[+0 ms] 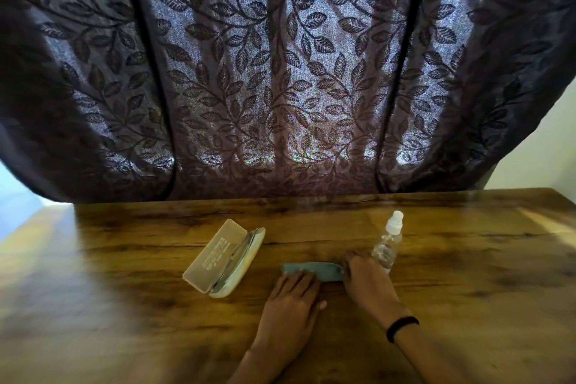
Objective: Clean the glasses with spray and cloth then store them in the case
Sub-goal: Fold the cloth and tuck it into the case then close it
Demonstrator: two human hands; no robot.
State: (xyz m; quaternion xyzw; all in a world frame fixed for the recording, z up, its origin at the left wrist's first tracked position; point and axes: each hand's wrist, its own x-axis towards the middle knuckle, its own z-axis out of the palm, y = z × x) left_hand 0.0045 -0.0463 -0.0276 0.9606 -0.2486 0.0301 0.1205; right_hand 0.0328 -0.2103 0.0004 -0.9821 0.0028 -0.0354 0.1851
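Glasses lie folded inside the open case, a pale hard shell whose lid is swung back to the left, set on the wooden table left of centre. Just to the right of the case lies the cloth — a teal strip folded flat and running left to right. The left hand rests on the cloth's near left end with fingers straight and laid flat. The right hand covers the cloth's right end, fingers bent down over it; whether they pinch the fabric or only press it cannot be told. A black band circles the right wrist. The spray bottle — clear, with a white nozzle — stands upright just behind the right hand. Behind the table's far edge hangs a dark curtain patterned with leaves.
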